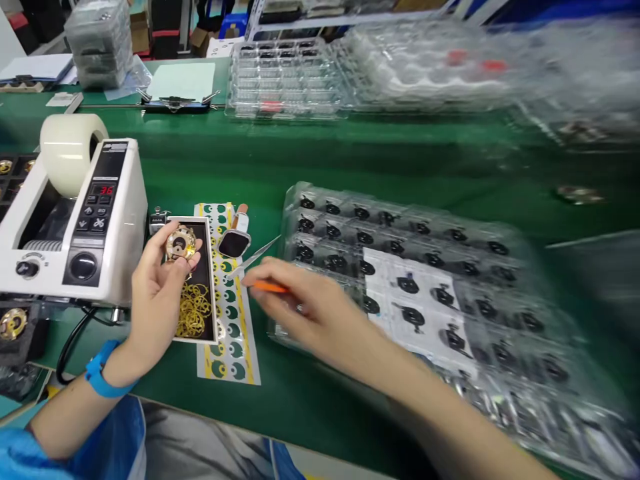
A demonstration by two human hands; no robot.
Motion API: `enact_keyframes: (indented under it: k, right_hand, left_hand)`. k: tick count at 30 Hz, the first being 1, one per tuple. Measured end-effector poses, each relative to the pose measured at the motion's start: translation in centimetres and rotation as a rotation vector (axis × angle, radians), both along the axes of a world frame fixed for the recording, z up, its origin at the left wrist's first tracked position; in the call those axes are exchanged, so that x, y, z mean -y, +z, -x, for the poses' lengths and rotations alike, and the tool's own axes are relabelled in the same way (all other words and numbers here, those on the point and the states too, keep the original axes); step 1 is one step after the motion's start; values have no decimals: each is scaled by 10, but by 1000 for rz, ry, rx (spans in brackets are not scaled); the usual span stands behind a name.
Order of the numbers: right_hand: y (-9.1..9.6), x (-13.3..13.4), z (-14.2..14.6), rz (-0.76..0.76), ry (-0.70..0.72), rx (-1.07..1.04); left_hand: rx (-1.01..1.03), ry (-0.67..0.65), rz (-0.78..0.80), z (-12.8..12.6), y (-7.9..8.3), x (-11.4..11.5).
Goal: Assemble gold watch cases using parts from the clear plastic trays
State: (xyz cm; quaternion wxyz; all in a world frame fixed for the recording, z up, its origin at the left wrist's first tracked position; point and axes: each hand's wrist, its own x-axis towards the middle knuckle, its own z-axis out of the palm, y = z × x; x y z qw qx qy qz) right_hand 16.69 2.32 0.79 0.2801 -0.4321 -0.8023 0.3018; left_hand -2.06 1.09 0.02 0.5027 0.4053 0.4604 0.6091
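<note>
My left hand (163, 287) is closed around a round gold-and-silver metal part (181, 244), held between thumb and fingers above a white-rimmed tray (215, 313). Thin yellow rings (194, 310) lie heaped in that tray's dark bottom. My right hand (305, 300) is closed on a slim orange tool (270, 287), whose kind I cannot make out. Just beyond its fingertips is a pointed silver tool like tweezers (257, 255); whether the fingers touch it is unclear. A smartwatch (234, 244) rests at the upper part of a white sheet with yellow strips and cut-outs (247, 363).
A white tape dispenser (133, 220) with a tape roll stands at left. Clear plastic trays (480, 267) with black parts fill the right side, a paper sheet (377, 273) among them. More clear trays (285, 77) and a clipboard (180, 83) sit at the back.
</note>
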Motion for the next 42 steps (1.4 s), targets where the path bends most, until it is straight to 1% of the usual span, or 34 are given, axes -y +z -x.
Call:
enact_keyframes:
  k: [2,4,6,9,11,14,17,20,22,26,29,32,35,39,42]
  right_hand:
    - [5,-2,-26,-67,-89,23]
    - [7,-2,-53,-120,-139,98]
    - [4,4,-74,-175,-121,211]
    - [-7,18,-86,-250,3,397]
    - [-14,26,-83,-293,57,508]
    - [-15,31,-72,-334,17,626]
    - [-13,27,-62,-217,-44,704]
    - [-14,23,-55,-122,-99,711]
    - [-18,22,-52,-108,-127,688]
    - [-26,22,-52,-66,-158,641]
    - [-27,24,-53,-71,-177,639]
    - [-24,25,-52,-93,-145,654]
    - [-20,23,-53,-89,-68,665]
    - [-18,15,-56,-29,21,652]
    - [-12,7,-57,30,30,603]
  left_hand:
    - [-13,1,11,0,1,0]
    - [-28,2,21,1,2,1]
    - [-46,2,33,1,4,1]
    - [-78,-11,52,1,6,2]
    - [-100,-30,69,0,6,3]
    - [-113,-72,82,-2,3,2]
    - [-104,-114,94,-3,0,2]
    - [-87,-149,136,-2,1,3]
    - [-71,-199,164,-2,3,5]
    - [-78,-347,209,-6,7,8]
    - [-91,-405,249,-9,7,9]
    - [-97,-440,272,-11,7,10]
    - [-114,-455,272,-11,8,10]
    - [-120,-455,285,-7,7,8]
    - [-105,-452,313,-5,4,4]
